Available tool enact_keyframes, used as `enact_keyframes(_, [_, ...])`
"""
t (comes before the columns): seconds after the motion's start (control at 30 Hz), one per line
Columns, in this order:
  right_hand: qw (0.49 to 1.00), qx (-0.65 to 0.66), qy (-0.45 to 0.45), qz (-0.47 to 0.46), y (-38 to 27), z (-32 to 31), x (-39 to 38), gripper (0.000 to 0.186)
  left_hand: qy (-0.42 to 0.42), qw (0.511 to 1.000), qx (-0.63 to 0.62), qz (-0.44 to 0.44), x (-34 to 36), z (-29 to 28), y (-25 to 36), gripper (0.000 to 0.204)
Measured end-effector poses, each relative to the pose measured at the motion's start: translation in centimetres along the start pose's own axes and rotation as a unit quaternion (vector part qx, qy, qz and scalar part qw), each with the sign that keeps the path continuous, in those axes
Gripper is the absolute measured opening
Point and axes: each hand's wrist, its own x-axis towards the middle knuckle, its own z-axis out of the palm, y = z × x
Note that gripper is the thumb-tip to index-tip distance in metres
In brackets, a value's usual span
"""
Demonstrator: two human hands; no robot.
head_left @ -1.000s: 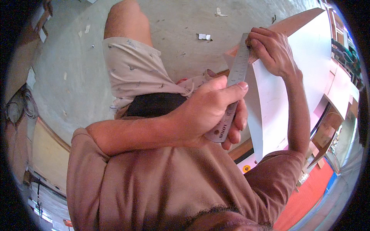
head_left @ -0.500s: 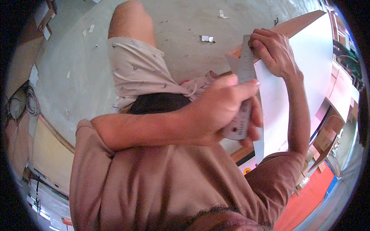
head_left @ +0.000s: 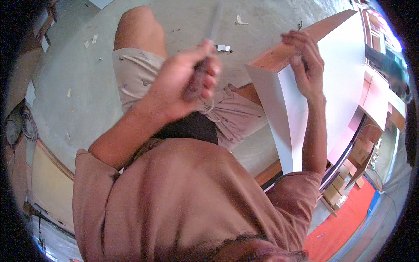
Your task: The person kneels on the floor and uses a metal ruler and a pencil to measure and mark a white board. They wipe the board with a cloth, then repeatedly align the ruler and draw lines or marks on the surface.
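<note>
My left hand (head_left: 185, 83) is closed around a metal ruler (head_left: 214, 24), smeared by motion, held over my lap with its blade pointing away from me. A white panel piece (head_left: 336, 65) with a brown wooden edge (head_left: 279, 56) leans at my right. Above its near corner my right hand (head_left: 307, 67) has its fingers bent and apart, thumb separate, with nothing seen in it. Whether the fingertips touch the wood I cannot tell.
Paper scraps (head_left: 222, 48) lie on the grey floor (head_left: 78, 78). Coiled cable (head_left: 29, 124) and a pale panel (head_left: 52, 174) are at the left. At the right stand more boards (head_left: 364, 144) and a red sheet (head_left: 340, 222).
The ruler has left the panel's edge and swung left and away in my left hand. My right hand has let go of the ruler and stays near the corner.
</note>
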Motion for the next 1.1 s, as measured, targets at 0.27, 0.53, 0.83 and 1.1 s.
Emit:
enact_keyframes(0.27, [0.977,0.032,-0.208,0.041,-2.0,-2.9,0.8,0.038,0.224,0.929,0.266,0.127,5.5,-9.6,3.7,0.026])
enact_keyframes(0.53, [0.975,0.142,-0.132,0.104,-1.7,-1.8,1.2,0.015,0.255,0.913,0.302,0.101,7.5,-14.9,1.8,0.021])
enact_keyframes(0.83, [0.940,-0.150,0.090,0.294,-5.1,-1.3,-5.6,0.056,0.288,0.905,0.298,0.095,7.9,-14.9,2.6,0.022])
enact_keyframes(1.1, [0.893,-0.208,0.029,0.398,-11.7,4.6,-8.0,0.074,0.292,0.912,0.269,0.105,7.9,-15.7,2.8,0.021])
